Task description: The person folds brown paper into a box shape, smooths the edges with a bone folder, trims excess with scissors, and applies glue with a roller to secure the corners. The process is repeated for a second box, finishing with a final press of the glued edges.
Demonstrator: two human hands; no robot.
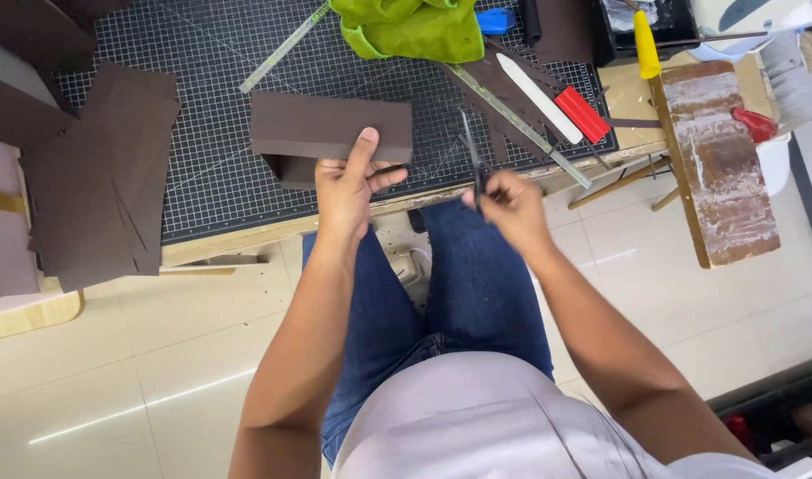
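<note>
My left hand is closed on a dark brown cardboard piece, thumb up over its near face, fingers curled behind the lower edge, so the piece sits just above and beyond that hand. Its long axis runs left to right, roughly level, and most of its length sticks out to the left of my grip, with the right end just past the thumb. A smaller flap of the same brown stuff hangs below it, left of the hand. My right hand is closed around a pair of scissors, blades pointing up and away from me, tips leaning slightly left toward the right end of the piece. Blades look nearly shut, can't tell exactly. So the piece lies up and left of the right hand, near but not touching the blades; the right hand is the nearer one to its free right end. Further out from the left hand, a grid cutting mat on the table, with loose brown sheets stacked well off to the left. Beyond the right hand: a metal ruler lying diagonally, a white bone folder, a red tool, and a green cloth at the far edge. Right of that, a paint-smeared wooden board.
</note>
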